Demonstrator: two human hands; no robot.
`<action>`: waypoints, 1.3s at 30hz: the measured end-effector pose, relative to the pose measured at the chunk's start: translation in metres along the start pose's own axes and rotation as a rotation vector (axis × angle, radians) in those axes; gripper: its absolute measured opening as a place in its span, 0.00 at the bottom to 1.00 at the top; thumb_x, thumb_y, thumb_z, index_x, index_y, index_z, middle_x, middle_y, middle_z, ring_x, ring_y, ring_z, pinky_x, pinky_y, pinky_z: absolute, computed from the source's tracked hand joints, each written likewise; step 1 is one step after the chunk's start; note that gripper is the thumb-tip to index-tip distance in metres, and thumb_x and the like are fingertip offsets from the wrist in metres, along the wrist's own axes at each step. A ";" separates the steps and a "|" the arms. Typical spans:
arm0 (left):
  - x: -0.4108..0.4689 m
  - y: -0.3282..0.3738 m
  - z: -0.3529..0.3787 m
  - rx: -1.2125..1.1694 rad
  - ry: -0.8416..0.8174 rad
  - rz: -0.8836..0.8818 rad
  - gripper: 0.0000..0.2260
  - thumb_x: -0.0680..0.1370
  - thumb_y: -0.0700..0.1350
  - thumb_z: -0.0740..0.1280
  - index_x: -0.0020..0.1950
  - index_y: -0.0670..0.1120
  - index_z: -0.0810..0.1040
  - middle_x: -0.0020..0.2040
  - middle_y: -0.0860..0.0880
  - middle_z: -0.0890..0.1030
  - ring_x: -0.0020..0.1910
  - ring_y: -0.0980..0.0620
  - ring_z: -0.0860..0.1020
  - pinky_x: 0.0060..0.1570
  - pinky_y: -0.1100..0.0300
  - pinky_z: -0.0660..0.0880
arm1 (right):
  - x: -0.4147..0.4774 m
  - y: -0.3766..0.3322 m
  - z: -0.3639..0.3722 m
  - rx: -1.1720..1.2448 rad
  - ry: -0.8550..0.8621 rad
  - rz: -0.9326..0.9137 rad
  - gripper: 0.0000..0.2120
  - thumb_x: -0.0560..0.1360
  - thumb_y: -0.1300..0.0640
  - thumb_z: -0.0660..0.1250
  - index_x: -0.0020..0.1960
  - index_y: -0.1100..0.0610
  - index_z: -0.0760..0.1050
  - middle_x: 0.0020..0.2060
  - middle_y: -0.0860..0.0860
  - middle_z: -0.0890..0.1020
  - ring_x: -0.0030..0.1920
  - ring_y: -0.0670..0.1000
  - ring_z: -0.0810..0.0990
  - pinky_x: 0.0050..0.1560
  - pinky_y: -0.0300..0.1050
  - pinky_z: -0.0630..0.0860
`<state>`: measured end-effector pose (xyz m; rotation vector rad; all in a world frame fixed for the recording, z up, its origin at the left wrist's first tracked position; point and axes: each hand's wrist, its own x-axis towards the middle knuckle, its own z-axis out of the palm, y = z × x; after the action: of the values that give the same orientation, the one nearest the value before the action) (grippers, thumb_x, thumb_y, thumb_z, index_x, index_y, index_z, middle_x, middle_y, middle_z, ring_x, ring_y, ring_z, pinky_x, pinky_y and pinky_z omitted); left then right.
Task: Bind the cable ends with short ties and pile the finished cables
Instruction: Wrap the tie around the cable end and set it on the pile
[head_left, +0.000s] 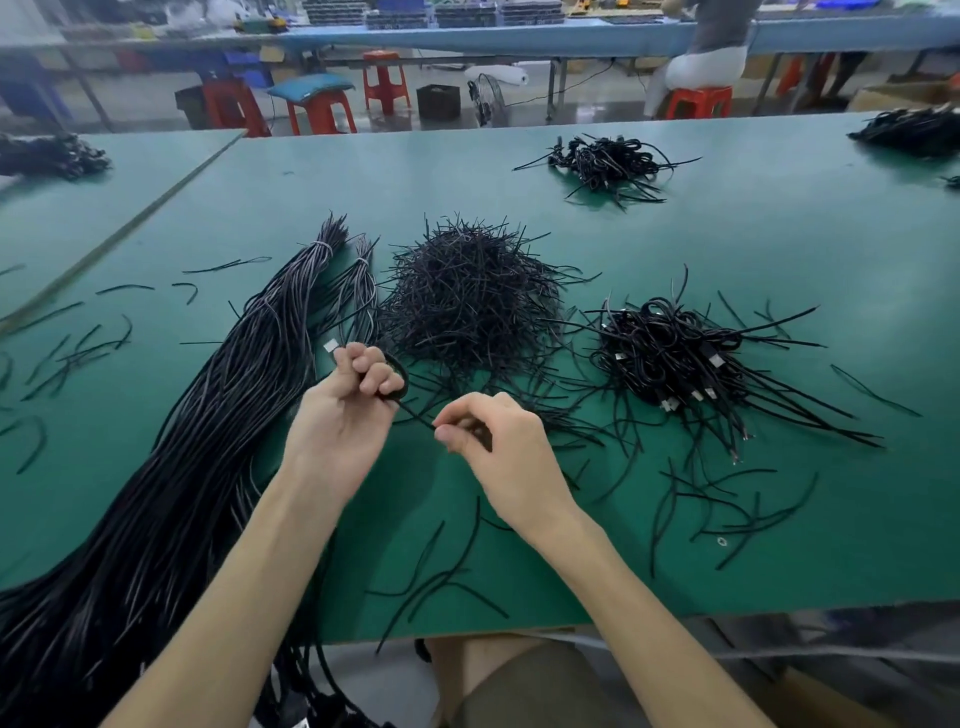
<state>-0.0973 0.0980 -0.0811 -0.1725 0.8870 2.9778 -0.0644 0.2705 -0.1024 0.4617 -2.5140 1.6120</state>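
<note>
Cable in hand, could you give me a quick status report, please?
Left grip holds looped cable. Right grip pinches tie. Finished pile right; loose ties scattered, nothing blocking.

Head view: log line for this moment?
left hand: grips cable | right hand: pinches tie | tie pile: behind hands | finished pile: right | step: binding

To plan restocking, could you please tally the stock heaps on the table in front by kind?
Bundles of long cables: 2 (large, small)
Heap of short ties: 1
Piles of coiled cables: 3 (near, far, right corner)
Total: 6
</note>
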 end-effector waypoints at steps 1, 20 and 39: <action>0.000 -0.002 -0.002 0.017 -0.006 0.010 0.11 0.86 0.47 0.55 0.46 0.48 0.71 0.38 0.55 0.70 0.32 0.58 0.68 0.42 0.64 0.69 | 0.000 0.000 0.001 -0.100 0.040 -0.032 0.02 0.78 0.58 0.72 0.50 0.53 0.82 0.40 0.40 0.79 0.47 0.45 0.76 0.54 0.41 0.71; -0.015 -0.025 0.006 0.199 -0.322 -0.061 0.14 0.82 0.46 0.58 0.42 0.48 0.81 0.44 0.52 0.80 0.49 0.54 0.81 0.59 0.61 0.77 | -0.005 -0.010 0.008 -0.360 0.185 -0.212 0.25 0.82 0.56 0.66 0.77 0.59 0.66 0.69 0.51 0.74 0.69 0.50 0.70 0.72 0.45 0.65; -0.017 -0.029 -0.002 0.774 -0.156 0.166 0.07 0.77 0.49 0.71 0.48 0.49 0.87 0.49 0.48 0.85 0.41 0.52 0.76 0.48 0.55 0.72 | 0.000 -0.003 0.000 -0.057 0.245 -0.076 0.23 0.78 0.66 0.70 0.72 0.58 0.74 0.48 0.48 0.76 0.47 0.39 0.75 0.54 0.28 0.69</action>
<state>-0.0786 0.1211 -0.0964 0.1597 1.9933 2.4781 -0.0636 0.2689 -0.0994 0.3260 -2.3253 1.4676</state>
